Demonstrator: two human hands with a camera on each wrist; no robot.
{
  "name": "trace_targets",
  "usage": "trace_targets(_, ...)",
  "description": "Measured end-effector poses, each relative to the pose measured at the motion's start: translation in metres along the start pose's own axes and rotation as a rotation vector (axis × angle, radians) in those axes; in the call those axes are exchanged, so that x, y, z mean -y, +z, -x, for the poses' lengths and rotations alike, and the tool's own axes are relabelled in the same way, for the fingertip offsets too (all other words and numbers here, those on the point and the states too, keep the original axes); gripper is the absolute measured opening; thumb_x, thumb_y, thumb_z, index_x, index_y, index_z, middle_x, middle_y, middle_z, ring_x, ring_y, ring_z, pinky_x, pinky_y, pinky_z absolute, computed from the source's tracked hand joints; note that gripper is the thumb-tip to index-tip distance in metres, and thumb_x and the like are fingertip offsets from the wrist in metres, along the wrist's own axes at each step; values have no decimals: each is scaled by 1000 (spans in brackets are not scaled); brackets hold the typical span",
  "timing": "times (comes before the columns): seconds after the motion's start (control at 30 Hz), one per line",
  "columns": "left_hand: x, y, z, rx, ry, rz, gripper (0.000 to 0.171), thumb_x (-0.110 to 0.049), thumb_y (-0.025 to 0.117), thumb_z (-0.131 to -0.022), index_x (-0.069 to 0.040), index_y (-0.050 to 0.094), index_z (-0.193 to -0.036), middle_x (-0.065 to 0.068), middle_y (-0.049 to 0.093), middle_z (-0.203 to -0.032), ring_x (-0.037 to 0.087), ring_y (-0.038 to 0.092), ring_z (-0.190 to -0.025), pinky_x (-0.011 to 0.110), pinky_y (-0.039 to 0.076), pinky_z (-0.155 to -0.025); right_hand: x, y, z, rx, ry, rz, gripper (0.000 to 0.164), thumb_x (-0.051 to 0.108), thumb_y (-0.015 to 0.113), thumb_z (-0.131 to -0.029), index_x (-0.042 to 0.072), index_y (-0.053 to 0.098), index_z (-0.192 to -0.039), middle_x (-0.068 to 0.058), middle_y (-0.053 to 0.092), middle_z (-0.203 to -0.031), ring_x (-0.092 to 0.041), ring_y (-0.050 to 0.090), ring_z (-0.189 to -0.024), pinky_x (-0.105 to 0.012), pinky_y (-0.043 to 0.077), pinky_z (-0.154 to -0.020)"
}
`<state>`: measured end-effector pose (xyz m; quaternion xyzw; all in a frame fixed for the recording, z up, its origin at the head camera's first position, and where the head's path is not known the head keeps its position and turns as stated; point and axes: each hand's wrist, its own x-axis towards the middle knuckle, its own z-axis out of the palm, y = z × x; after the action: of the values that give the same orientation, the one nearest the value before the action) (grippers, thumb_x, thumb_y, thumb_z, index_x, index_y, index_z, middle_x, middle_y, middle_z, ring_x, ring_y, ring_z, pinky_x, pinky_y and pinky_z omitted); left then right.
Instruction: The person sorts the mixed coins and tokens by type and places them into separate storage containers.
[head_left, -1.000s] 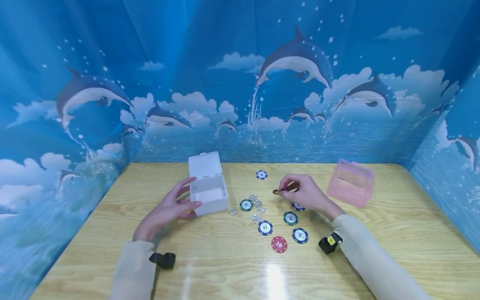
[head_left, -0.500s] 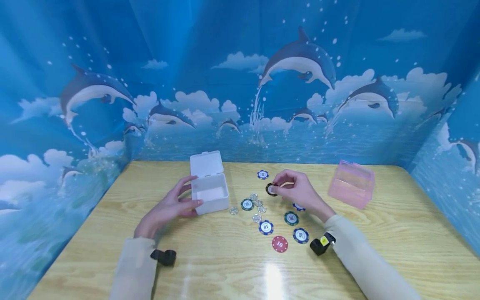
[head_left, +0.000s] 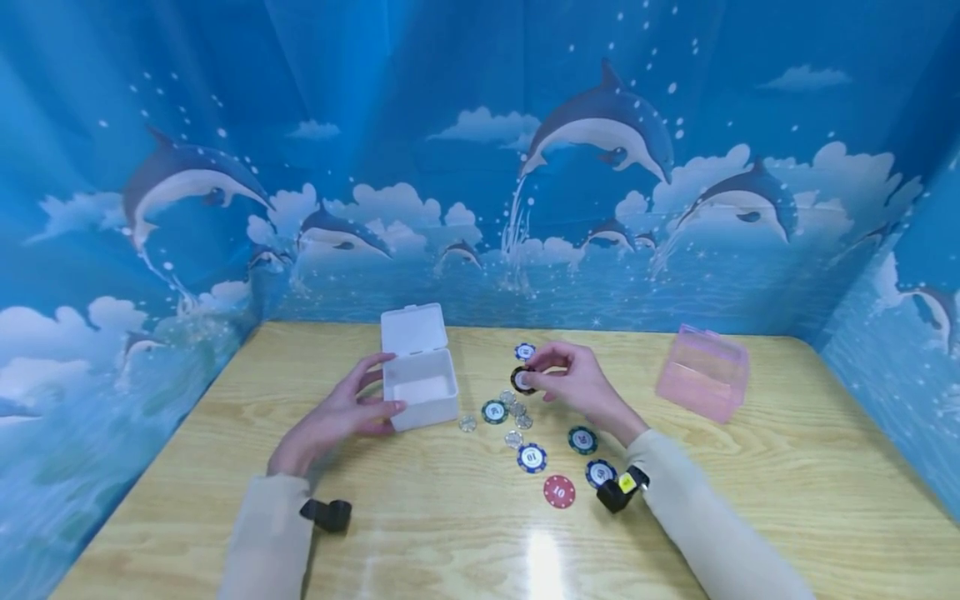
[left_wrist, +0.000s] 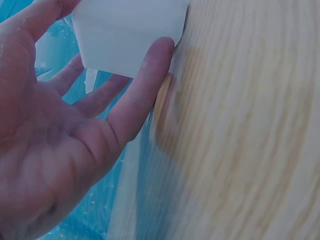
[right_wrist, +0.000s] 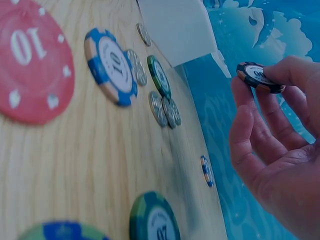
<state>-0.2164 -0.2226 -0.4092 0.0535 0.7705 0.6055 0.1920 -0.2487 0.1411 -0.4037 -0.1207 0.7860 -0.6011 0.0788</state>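
My right hand (head_left: 573, 385) pinches a black poker chip (right_wrist: 250, 76) between thumb and fingers, raised above the table. The chip's pale centre faces up in the right wrist view. On the left, my left hand (head_left: 347, 414) holds the left end of an open white plastic box (head_left: 433, 412). In the left wrist view the thumb presses one wall (left_wrist: 125, 35) of that box while the other fingers reach behind it. The lid (head_left: 414, 329) is tipped back, and no chip shows inside. Nearest the black chip lie a blue-and-white chip (head_left: 524, 352) and several silver coins (head_left: 517, 409).
Between the hands lie a green chip (head_left: 494, 412), a blue 10 chip (head_left: 532, 457), a red 10 chip (head_left: 558, 492) and another green chip (head_left: 582, 440). A blue chip (head_left: 598, 472) is partly covered by the right wrist camera. A pink translucent box (head_left: 693, 400) stands at right.
My right hand has carried the black chip leftward, towards the white box, and turned it from edge-on to face-up. The left hand and the white box have stayed put.
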Motion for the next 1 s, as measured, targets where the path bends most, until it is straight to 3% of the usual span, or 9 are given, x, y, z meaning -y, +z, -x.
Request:
trace_targets(0.2,1,1,1,2,-5,6,92,-25,76,-93,-30,16,-162,16,19,-168,49,44,-142,48,61,-96,2,12,-3,7,-20,-11,26,17,78,-90,6,68,-111,-10,71,-104,-18,72,-86,-47,65,-74)
trace_targets(0.43,-1,1,1,-4,-11,-11,91,-27,76,-93,-30,16,-162,16,20,-168,49,44,-142,48,61,-96,5,28,-6,-21,16,-91,27,13,79,-89,5,69,-112,-8,71,-104,-16,71,-86,-51,65,-77)
trace_targets(1.0,-2,-1,0,-14,21,-54,91,-25,76,-93,-27,19,-163,18,19,-169,43,57,-130,47,63,-93,16,61,-17,-55,44,-187,26,9,78,-89,3,69,-113,-8,71,-102,-13,71,-83,-44,66,-79)
